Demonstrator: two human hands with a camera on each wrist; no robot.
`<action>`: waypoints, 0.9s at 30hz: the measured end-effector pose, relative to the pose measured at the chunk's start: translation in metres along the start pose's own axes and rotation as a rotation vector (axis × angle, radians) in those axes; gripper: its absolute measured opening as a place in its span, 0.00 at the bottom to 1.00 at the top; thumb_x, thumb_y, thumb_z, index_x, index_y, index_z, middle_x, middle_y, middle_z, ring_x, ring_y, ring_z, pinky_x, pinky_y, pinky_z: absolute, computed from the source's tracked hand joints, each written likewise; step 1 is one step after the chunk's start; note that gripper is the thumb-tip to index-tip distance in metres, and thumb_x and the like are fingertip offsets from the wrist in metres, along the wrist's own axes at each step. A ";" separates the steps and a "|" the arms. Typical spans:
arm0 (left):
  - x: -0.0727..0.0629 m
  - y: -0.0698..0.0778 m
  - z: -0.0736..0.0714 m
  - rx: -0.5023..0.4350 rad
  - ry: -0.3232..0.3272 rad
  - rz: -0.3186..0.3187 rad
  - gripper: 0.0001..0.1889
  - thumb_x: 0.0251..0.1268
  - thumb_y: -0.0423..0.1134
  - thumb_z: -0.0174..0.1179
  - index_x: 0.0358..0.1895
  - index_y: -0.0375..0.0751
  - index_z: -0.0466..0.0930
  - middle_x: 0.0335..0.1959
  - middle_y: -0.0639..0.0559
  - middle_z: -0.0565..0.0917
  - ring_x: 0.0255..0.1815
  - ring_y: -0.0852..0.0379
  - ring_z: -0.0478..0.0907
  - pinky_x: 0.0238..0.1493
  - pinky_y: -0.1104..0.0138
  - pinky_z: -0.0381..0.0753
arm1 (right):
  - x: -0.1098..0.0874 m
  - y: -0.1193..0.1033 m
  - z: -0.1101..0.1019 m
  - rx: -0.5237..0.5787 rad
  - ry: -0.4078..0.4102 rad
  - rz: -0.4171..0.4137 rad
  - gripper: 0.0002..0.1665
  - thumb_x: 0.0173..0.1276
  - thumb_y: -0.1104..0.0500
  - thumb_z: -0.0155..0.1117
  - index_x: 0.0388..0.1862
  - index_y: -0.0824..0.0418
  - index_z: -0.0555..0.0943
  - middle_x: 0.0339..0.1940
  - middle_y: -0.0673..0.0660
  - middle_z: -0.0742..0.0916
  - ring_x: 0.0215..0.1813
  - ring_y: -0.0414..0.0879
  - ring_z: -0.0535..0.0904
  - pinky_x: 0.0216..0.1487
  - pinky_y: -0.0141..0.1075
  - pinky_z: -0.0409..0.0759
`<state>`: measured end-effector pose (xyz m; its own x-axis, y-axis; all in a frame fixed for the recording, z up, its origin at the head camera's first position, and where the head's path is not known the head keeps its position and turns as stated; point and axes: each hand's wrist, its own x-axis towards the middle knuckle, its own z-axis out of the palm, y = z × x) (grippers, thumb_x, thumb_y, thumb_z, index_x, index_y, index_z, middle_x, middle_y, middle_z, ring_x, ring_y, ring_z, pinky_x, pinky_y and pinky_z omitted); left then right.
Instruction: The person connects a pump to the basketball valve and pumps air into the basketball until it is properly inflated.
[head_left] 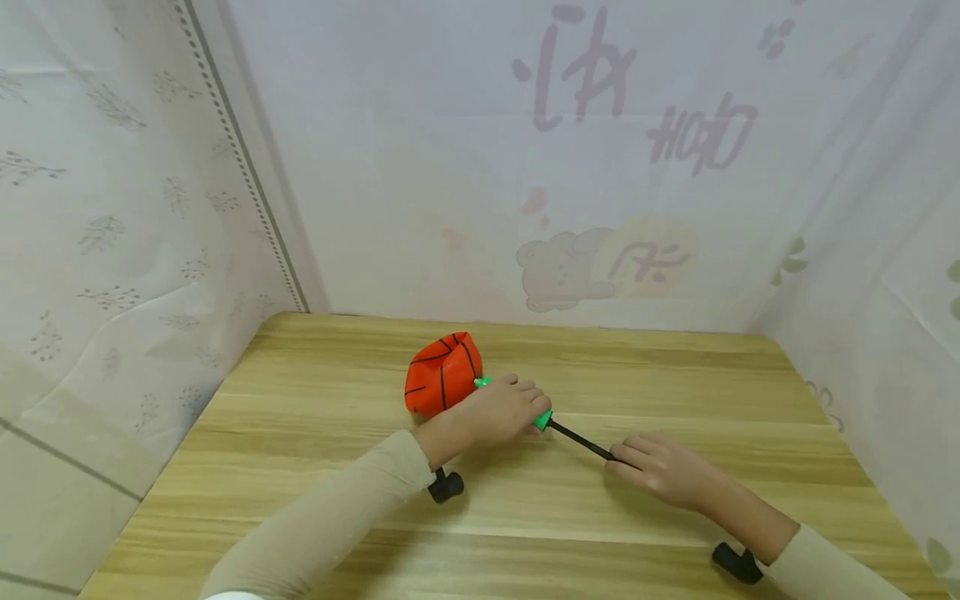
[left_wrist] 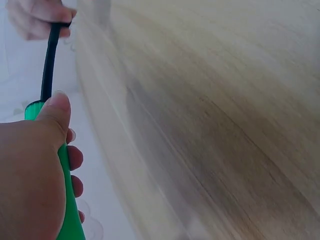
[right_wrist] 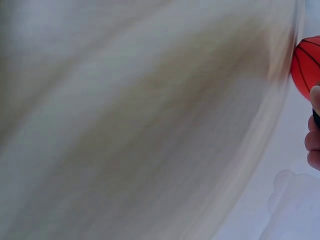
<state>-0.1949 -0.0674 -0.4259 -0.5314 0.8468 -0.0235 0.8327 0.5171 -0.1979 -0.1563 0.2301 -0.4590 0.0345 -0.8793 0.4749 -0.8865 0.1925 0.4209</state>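
Note:
A soft, dented red-orange toy basketball (head_left: 444, 375) with black lines lies on the table to the left. Its surface is partly caved in. My left hand (head_left: 498, 412) grips the green barrel of a ball pump (left_wrist: 74, 220), whose other green end meets the ball's side in the head view. From the barrel a black rod (head_left: 581, 440) runs out toward the right. My right hand (head_left: 663, 471) holds the far end of this rod, where a black handle (left_wrist: 62, 24) shows between the fingers in the left wrist view. Only fingertips (right_wrist: 314, 142) appear in the right wrist view.
The wood-grain table (head_left: 540, 533) is bounded by a pale printed cloth (head_left: 420, 167) at the back and both sides. Small black devices (head_left: 446, 486) hang at both wrists, close over the tabletop.

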 end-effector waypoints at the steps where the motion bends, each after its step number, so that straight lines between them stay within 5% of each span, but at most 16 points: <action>1: 0.000 -0.001 0.000 0.004 -0.001 -0.002 0.18 0.77 0.56 0.53 0.56 0.49 0.74 0.53 0.61 0.81 0.48 0.63 0.72 0.49 0.71 0.69 | -0.003 -0.001 -0.002 -0.008 -0.003 0.001 0.25 0.85 0.66 0.37 0.39 0.60 0.84 0.36 0.54 0.88 0.33 0.43 0.82 0.32 0.32 0.82; 10: 0.001 0.003 0.003 0.024 -0.027 -0.014 0.19 0.77 0.57 0.53 0.57 0.49 0.74 0.51 0.62 0.80 0.47 0.63 0.71 0.47 0.71 0.66 | -0.010 -0.003 -0.004 -0.025 -0.061 -0.037 0.25 0.84 0.68 0.38 0.40 0.61 0.86 0.36 0.55 0.89 0.35 0.44 0.84 0.36 0.33 0.84; 18: 0.008 0.010 0.001 0.034 -0.040 -0.014 0.19 0.77 0.56 0.53 0.59 0.48 0.74 0.54 0.60 0.81 0.53 0.62 0.74 0.51 0.70 0.71 | 0.014 0.007 0.011 -0.049 -0.054 -0.041 0.23 0.85 0.66 0.37 0.41 0.61 0.83 0.36 0.55 0.88 0.34 0.43 0.82 0.36 0.32 0.82; 27: 0.011 0.013 0.004 0.063 -0.015 -0.001 0.17 0.77 0.57 0.52 0.54 0.49 0.74 0.47 0.62 0.80 0.45 0.63 0.72 0.44 0.72 0.67 | 0.042 0.013 0.028 -0.068 -0.009 -0.046 0.22 0.85 0.66 0.38 0.39 0.60 0.82 0.34 0.53 0.87 0.31 0.41 0.79 0.33 0.29 0.79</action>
<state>-0.1906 -0.0521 -0.4322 -0.5350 0.8440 -0.0376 0.8209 0.5087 -0.2596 -0.1791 0.1830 -0.4552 0.0696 -0.8919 0.4469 -0.8504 0.1811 0.4940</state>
